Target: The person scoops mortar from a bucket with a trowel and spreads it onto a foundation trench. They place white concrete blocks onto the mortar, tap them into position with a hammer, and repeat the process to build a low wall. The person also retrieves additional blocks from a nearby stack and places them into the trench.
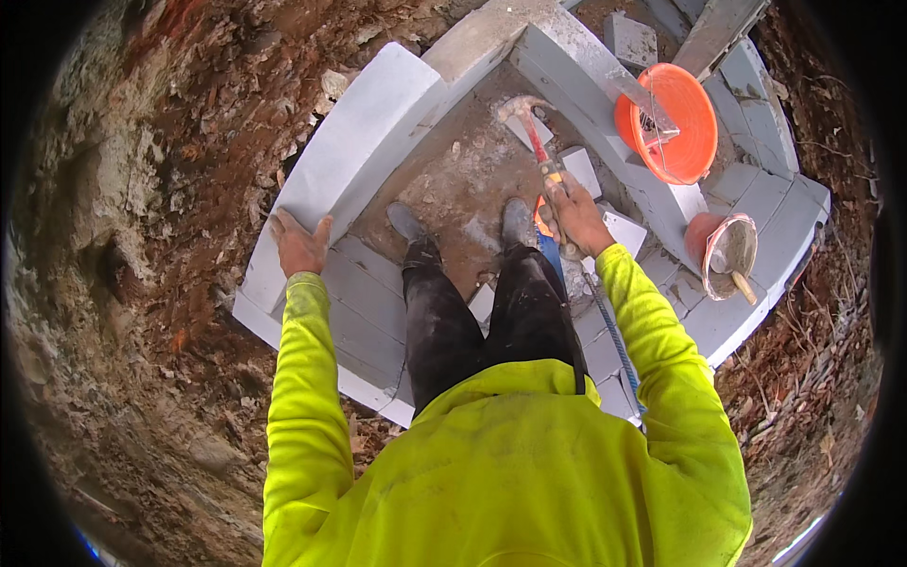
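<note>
The claw hammer [538, 144] is inside the block wall [364, 118], my right hand [578, 219] clamping its fingers round the handle. My left hand [300, 248] lies on the wall's top, thumb spread apart. The walling looks largely laid; loose blocks [579, 171] lie unplaced inside, with an orange bucket [701, 128] farther right.

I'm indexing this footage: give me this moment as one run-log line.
left hand: resting on pale block wall | right hand: gripping hammer | at right: orange bucket, smaller bucket
</note>
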The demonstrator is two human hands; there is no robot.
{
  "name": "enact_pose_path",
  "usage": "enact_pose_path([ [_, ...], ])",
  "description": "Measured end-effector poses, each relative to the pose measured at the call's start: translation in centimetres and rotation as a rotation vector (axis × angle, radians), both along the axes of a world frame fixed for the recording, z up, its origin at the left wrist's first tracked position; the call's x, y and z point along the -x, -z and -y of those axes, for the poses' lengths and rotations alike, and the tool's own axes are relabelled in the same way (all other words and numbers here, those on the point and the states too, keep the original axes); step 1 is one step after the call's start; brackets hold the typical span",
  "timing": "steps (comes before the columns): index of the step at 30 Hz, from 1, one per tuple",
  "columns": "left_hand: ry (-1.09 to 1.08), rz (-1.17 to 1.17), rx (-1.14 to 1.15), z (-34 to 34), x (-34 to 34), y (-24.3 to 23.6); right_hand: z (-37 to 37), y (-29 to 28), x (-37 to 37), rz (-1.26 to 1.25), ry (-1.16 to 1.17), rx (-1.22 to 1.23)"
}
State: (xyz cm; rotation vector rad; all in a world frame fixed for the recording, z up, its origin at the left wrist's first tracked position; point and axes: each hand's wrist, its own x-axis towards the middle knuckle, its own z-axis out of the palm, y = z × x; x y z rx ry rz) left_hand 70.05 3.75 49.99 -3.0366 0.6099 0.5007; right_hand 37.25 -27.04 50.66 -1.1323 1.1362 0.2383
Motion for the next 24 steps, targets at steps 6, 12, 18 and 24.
enact_pose_path([
  [6, -0.124, -0.069, -0.207, 1.0, -1.8, 3.2, -1.1, 4.0, -8.4, 0.185, 0.811, -0.249],
  [12, -0.210, -0.135, -0.201, 1.3, -4.6, 3.8, -10.6, 6.8, -18.7, 0.190, 1.301, -0.623],
  [18, -0.111, 0.004, -0.212, 0.2, -4.2, 3.0, -8.6, 4.8, -15.7, 0.118, 0.947, -0.463],
  [24, -0.242, -0.256, -0.190, 0.7, -5.2, 3.9, 5.1, 6.3, -13.4, 0.190, 0.526, -0.035],
])
